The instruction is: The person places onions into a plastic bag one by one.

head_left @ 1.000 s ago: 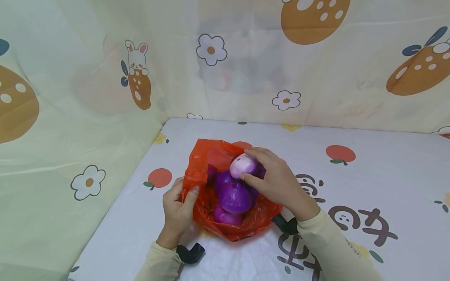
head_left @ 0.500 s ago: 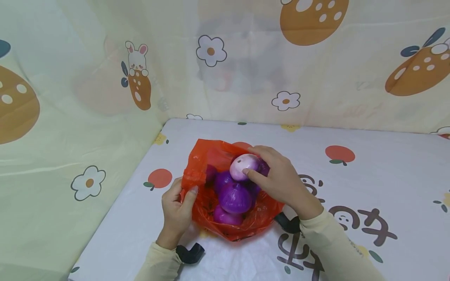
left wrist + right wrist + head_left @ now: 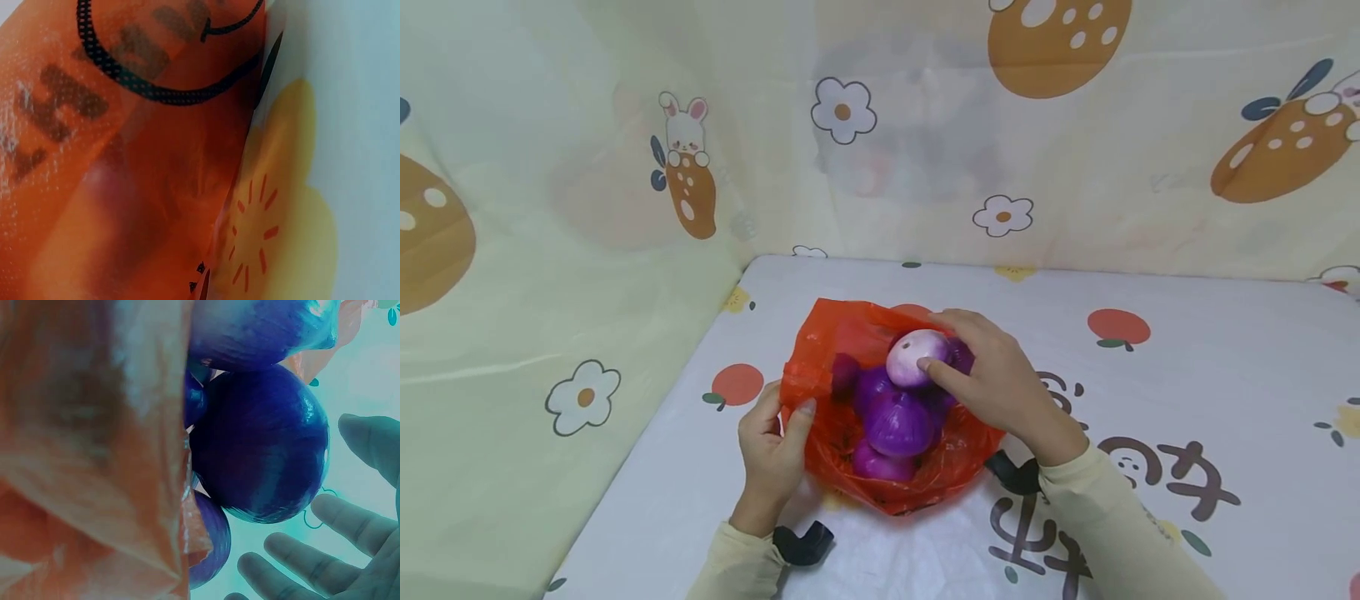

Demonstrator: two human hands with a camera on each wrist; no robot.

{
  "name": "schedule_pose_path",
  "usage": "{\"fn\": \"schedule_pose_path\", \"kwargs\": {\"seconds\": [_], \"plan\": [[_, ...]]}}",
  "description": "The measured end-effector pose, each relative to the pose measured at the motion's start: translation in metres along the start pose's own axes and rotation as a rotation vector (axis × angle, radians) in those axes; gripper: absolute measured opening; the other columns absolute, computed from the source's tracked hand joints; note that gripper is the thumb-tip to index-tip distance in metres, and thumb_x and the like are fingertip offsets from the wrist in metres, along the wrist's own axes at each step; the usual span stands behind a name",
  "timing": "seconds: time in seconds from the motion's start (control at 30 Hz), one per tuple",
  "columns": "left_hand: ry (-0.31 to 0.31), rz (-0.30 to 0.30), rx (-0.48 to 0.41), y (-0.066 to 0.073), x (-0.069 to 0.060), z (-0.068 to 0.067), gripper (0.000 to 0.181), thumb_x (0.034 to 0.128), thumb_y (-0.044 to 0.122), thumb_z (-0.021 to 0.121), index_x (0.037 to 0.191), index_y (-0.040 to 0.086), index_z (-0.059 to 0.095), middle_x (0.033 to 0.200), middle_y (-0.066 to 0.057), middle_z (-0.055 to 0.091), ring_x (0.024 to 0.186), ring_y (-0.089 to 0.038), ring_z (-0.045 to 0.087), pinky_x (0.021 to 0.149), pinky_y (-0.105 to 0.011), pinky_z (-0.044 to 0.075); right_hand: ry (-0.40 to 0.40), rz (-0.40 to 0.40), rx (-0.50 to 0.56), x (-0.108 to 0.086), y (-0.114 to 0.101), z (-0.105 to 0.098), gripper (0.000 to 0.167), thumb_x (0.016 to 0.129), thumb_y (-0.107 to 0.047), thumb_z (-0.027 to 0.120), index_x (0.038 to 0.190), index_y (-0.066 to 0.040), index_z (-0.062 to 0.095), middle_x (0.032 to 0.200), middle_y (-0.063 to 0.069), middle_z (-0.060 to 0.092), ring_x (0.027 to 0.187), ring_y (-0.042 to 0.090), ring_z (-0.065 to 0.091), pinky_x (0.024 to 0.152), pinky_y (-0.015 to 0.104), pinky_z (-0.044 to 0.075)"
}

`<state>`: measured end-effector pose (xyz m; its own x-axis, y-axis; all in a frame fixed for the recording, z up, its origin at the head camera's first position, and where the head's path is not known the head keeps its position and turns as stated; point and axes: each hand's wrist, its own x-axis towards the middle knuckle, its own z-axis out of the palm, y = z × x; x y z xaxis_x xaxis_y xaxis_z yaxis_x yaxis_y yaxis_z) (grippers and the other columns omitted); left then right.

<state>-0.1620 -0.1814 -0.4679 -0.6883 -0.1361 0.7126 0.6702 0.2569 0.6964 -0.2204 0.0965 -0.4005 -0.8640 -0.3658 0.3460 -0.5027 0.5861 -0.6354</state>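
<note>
A red plastic bag (image 3: 816,358), its mouth spread wide, holds several purple onions (image 3: 898,425). On top at the back lies a pale, whitish-purple onion (image 3: 906,367). My left hand (image 3: 771,450) pinches the bag's left rim, thumb on the near side. In the head view the thumb of my right hand (image 3: 1000,383) overlaps the pale onion, fingers behind it at the bag's right. From the right wrist, the fingers of that hand (image 3: 337,569) look straight and spread beside a dark purple onion (image 3: 262,444). Printed bag plastic (image 3: 125,187) fills much of the left wrist view.
The bag rests on a table with a white printed cloth (image 3: 970,550). Behind and to the left hang cream printed curtains (image 3: 917,167). Black brackets (image 3: 805,546) sit at both wrists.
The pale onion has turned, showing more of its whitish end. My right hand has shifted slightly right, its thumb now across the onion's front. The left hand keeps its hold on the bag.
</note>
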Motion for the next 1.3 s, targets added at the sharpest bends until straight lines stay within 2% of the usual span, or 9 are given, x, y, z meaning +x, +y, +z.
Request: {"fn": "schedule_pose_path", "kwargs": {"seconds": [0.23, 0.73, 1.17, 1.3], "plan": [[0.036, 0.051, -0.009, 0.0045, -0.0009, -0.0006, 0.036, 0.0890, -0.011, 0.057, 0.121, -0.005, 0.072, 0.114, -0.012, 0.076, 0.110, -0.019, 0.069, 0.097, -0.027, 0.056, -0.020, 0.016, -0.004, 0.0008, 0.0002, 0.0006, 0.060, 0.094, -0.028, 0.077, 0.148, -0.010, 0.058, 0.150, 0.015, 0.056, 0.138, 0.036, 0.053, 0.103, 0.060, 0.052], [0.053, 0.055, -0.025, 0.0065, 0.0035, 0.0042, 0.034, 0.0884, -0.010, 0.057, 0.118, -0.006, 0.073, 0.111, -0.010, 0.076, 0.108, -0.018, 0.069, 0.098, -0.027, 0.056, -0.007, 0.004, -0.011, 0.0007, 0.0018, -0.0030, 0.059, 0.093, -0.027, 0.078, 0.146, -0.009, 0.059, 0.149, 0.016, 0.056, 0.139, 0.036, 0.052, 0.104, 0.061, 0.051], [0.041, 0.049, -0.037, 0.0057, 0.0045, 0.0029, 0.036, 0.0896, -0.011, 0.056, 0.121, -0.006, 0.072, 0.115, -0.011, 0.076, 0.111, -0.019, 0.069, 0.097, -0.026, 0.057, -0.019, 0.032, -0.021, -0.0008, -0.0029, -0.0035, 0.060, 0.093, -0.025, 0.076, 0.148, -0.008, 0.057, 0.153, 0.018, 0.052, 0.140, 0.039, 0.050, 0.103, 0.062, 0.051], [0.050, 0.061, -0.047, 0.0045, 0.0051, 0.0035, 0.033, 0.0887, -0.012, 0.056, 0.118, -0.008, 0.072, 0.113, -0.009, 0.076, 0.110, -0.018, 0.068, 0.097, -0.026, 0.056, -0.025, 0.045, -0.030, -0.0010, -0.0031, -0.0053, 0.060, 0.093, -0.026, 0.077, 0.148, -0.009, 0.057, 0.154, 0.018, 0.051, 0.142, 0.040, 0.048, 0.104, 0.064, 0.050]]}}
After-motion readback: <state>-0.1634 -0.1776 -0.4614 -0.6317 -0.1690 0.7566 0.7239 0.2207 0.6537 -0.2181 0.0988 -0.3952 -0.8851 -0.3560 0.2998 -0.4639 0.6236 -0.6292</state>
